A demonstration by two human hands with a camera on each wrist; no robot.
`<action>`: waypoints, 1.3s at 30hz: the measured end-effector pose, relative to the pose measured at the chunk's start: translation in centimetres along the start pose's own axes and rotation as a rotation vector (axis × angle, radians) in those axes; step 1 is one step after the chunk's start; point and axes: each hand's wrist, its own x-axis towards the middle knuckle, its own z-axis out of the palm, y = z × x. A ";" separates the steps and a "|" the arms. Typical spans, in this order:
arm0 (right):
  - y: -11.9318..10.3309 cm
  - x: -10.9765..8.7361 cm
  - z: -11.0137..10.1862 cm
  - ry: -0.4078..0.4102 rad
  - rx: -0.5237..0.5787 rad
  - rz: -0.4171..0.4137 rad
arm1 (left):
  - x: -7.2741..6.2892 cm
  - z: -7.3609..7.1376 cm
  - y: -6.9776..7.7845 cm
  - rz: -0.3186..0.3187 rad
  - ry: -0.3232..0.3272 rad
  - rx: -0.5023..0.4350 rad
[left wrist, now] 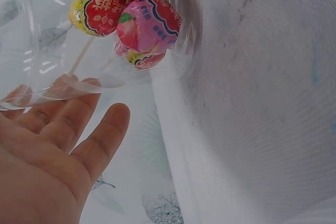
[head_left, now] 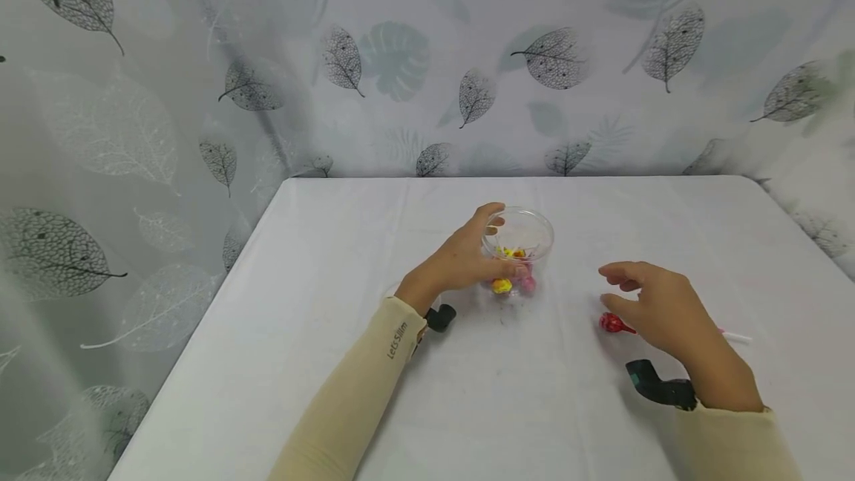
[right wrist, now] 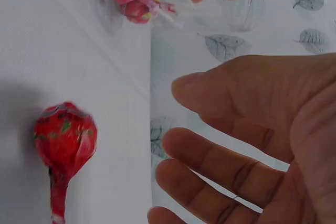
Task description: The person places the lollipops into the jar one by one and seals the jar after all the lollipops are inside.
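My left hand (head_left: 461,254) holds a clear plastic jar (head_left: 539,247), thumb across its near side and fingers at its far left. Inside the jar, several wrapped lollipops (left wrist: 149,24) in yellow, pink and orange lie near the bottom, some white sticks showing. A red-wrapped lollipop (right wrist: 65,135) lies on the table, right of the jar. Above it hovers my right hand (head_left: 657,310), fingers loosely bent and thumb apart, with nothing between them. In the head view this hand hides the middle of the red lollipop's stick.
A white-covered table (head_left: 334,243) spreads beneath both hands. Behind it and along the left hangs a leaf-patterned curtain (head_left: 401,117). Each wrist carries a black camera mount, the right one (head_left: 657,386) low over the table.
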 end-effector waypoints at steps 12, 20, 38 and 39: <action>2.9 -1.0 0.3 -0.161 -0.014 0.069 | 0.0 0.0 0.0 -0.019 0.003 0.007; 3.8 -0.5 0.6 -0.291 -0.035 0.144 | -0.1 -0.1 -0.1 -0.006 -0.001 -0.001; 3.7 -0.5 0.4 -0.207 -0.063 0.144 | 0.1 -0.1 -0.1 -0.010 0.000 -0.008; 3.7 -0.5 0.4 -0.198 -0.059 0.135 | 0.1 -0.1 -0.1 -0.011 0.002 -0.006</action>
